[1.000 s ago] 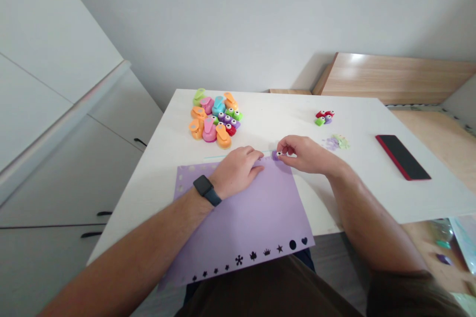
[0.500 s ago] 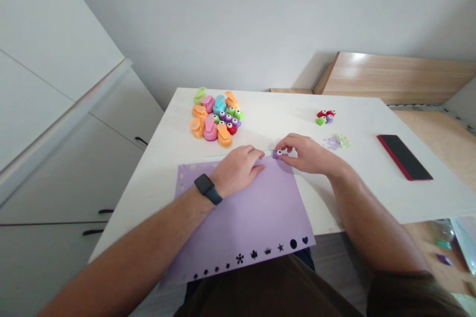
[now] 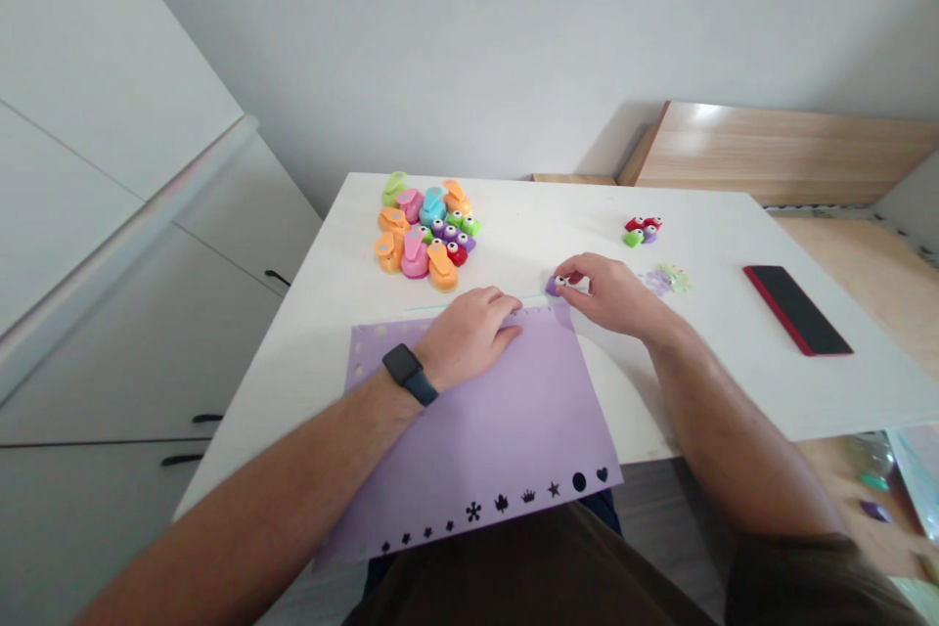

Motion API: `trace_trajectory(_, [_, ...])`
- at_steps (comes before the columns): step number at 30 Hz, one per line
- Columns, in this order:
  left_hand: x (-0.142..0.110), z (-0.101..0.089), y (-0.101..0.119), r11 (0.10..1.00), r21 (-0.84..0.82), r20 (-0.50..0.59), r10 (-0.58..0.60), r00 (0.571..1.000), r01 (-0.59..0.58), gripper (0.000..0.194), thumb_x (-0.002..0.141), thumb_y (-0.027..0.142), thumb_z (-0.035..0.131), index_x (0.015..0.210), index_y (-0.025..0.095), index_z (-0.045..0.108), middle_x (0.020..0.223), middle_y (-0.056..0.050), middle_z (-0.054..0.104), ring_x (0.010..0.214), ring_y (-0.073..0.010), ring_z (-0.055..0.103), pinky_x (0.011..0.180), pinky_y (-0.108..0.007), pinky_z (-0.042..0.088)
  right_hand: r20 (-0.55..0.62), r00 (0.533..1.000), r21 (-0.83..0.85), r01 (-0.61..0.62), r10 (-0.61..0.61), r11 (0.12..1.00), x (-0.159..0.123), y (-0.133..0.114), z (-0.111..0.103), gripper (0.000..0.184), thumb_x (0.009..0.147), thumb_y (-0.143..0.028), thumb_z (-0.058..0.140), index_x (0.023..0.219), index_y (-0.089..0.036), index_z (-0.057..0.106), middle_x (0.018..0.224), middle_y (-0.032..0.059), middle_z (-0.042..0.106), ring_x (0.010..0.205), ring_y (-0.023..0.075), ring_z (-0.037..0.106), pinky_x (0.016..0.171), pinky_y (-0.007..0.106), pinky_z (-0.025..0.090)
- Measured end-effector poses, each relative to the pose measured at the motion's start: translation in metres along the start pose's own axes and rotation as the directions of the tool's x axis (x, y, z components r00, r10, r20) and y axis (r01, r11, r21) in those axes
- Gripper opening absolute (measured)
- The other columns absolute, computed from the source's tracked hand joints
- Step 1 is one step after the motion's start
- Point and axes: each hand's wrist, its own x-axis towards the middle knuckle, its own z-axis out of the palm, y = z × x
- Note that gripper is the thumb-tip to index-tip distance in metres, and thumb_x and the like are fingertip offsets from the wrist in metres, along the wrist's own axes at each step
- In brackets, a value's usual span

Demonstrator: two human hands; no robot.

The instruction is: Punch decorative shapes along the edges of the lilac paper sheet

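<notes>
A sheet of purple paper (image 3: 514,401) lies on the white table, its near edge hanging past the table's front. Shaped holes, among them a star, a crown, a leaf and a heart, run along that near edge; smaller holes line the far edge. My left hand (image 3: 480,333) rests flat on the far part of the sheet, fingers stretched out. Just beyond the sheet's far right corner, my right hand (image 3: 605,291) grips a small purple paper punch (image 3: 553,286) with a white-and-black button. The punch is apart from the paper.
Several colourful paper punches (image 3: 415,254) stand at the back left. A few small punches (image 3: 649,233) sit at the back right, with punched paper bits (image 3: 673,280) in front of them. Farther right lies a dark phone-like slab with a red edge (image 3: 799,311). White cabinets (image 3: 183,313) border the left.
My right hand has drawn the purple punch off the paper's far edge, moving it slightly away and to the right. The left hand has stayed in place.
</notes>
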Motion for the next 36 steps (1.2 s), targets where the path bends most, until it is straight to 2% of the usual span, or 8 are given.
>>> trace_trajectory(5, [0.001, -0.002, 0.001, 1.0, -0.023, 0.006, 0.002, 1.0, -0.002, 0.023, 0.099, 0.03, 0.061, 0.116, 0.015, 0.066, 0.111, -0.01, 0.069, 0.107, -0.0258, 0.063, 0.099, -0.041, 0.05, -0.048, 0.993, 0.012, -0.111, 0.111, 0.994, 0.003, 0.004, 0.0, 0.016, 0.093, -0.032, 0.063, 0.102, -0.022, 0.073, 0.096, 0.0045, 0.076, 0.086, 0.0195, 0.069, 0.074, 0.032, 0.05])
trace_trajectory(13, [0.0, -0.006, 0.003, 0.997, -0.072, 0.016, 0.021, 1.0, -0.02, 0.011, 0.099, 0.025, 0.061, 0.104, 0.017, 0.066, 0.104, -0.008, 0.068, 0.101, -0.0239, 0.062, 0.095, -0.04, 0.049, -0.125, 0.956, 0.075, -0.258, 0.266, 0.963, 0.004, 0.01, -0.001, 0.017, 0.093, -0.036, 0.062, 0.098, -0.022, 0.069, 0.091, 0.0034, 0.077, 0.081, 0.0197, 0.069, 0.074, 0.034, 0.049])
trace_trajectory(17, [0.0, -0.007, 0.003, 0.996, -0.081, 0.022, 0.039, 0.999, -0.037, 0.009, 0.099, 0.022, 0.058, 0.097, 0.018, 0.066, 0.098, -0.006, 0.067, 0.096, -0.0224, 0.061, 0.091, -0.038, 0.049, -0.109, 0.948, 0.129, -0.286, 0.3, 0.95, 0.004, 0.012, -0.001, 0.018, 0.093, -0.039, 0.061, 0.098, -0.023, 0.068, 0.091, 0.003, 0.076, 0.079, 0.019, 0.067, 0.074, 0.033, 0.048])
trace_trajectory(24, [0.0, -0.007, 0.003, 0.996, -0.074, 0.016, 0.055, 0.998, -0.054, 0.009, 0.099, 0.019, 0.058, 0.095, 0.017, 0.065, 0.096, -0.006, 0.067, 0.095, -0.0218, 0.06, 0.089, -0.037, 0.048, -0.035, 0.94, 0.223, -0.324, 0.34, 0.919, 0.004, 0.014, -0.001, 0.022, 0.093, -0.043, 0.06, 0.098, -0.024, 0.067, 0.089, 0.002, 0.075, 0.079, 0.019, 0.065, 0.071, 0.032, 0.047])
trace_trajectory(29, [0.0, -0.006, 0.002, 0.995, -0.073, 0.01, 0.061, 0.998, -0.06, 0.009, 0.099, 0.019, 0.058, 0.095, 0.018, 0.066, 0.096, -0.006, 0.067, 0.094, -0.0216, 0.06, 0.089, -0.037, 0.047, -0.03, 0.938, 0.222, -0.33, 0.345, 0.917, 0.004, 0.015, 0.0, 0.025, 0.094, -0.047, 0.058, 0.098, -0.025, 0.066, 0.085, 0.0008, 0.072, 0.075, 0.0183, 0.062, 0.067, 0.032, 0.044])
trace_trajectory(36, [0.001, -0.005, 0.001, 0.996, -0.064, 0.018, 0.064, 0.998, -0.063, 0.01, 0.099, 0.021, 0.058, 0.096, 0.017, 0.066, 0.096, -0.006, 0.067, 0.095, -0.0218, 0.06, 0.089, -0.037, 0.047, -0.059, 0.94, 0.195, -0.321, 0.337, 0.927, 0.004, 0.014, -0.001, 0.023, 0.094, -0.046, 0.057, 0.097, -0.024, 0.064, 0.088, 0.0022, 0.072, 0.079, 0.0193, 0.062, 0.07, 0.033, 0.044])
